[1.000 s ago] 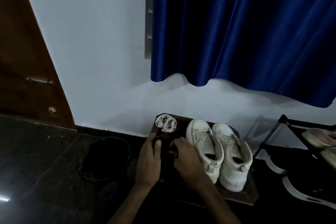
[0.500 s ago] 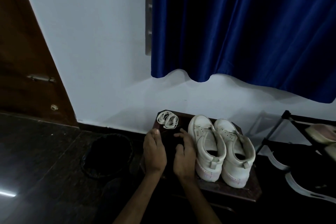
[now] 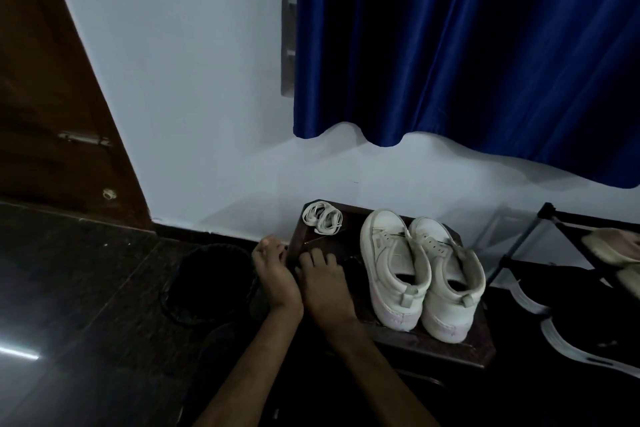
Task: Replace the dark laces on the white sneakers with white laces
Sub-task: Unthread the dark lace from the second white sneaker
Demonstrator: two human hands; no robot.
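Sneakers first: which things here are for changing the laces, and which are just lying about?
For the job: sneakers, white laces.
Just lying about: bin, curtain, shoe rack, door.

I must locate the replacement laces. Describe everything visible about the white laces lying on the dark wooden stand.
The white laces are flat, cream-white, fabric-looking, wound into two loose coils side by side, touching. They rest on the far left corner of the wooden stand, left of the sneakers and apart from them. The left hand and right hand lie nearer, not touching them.
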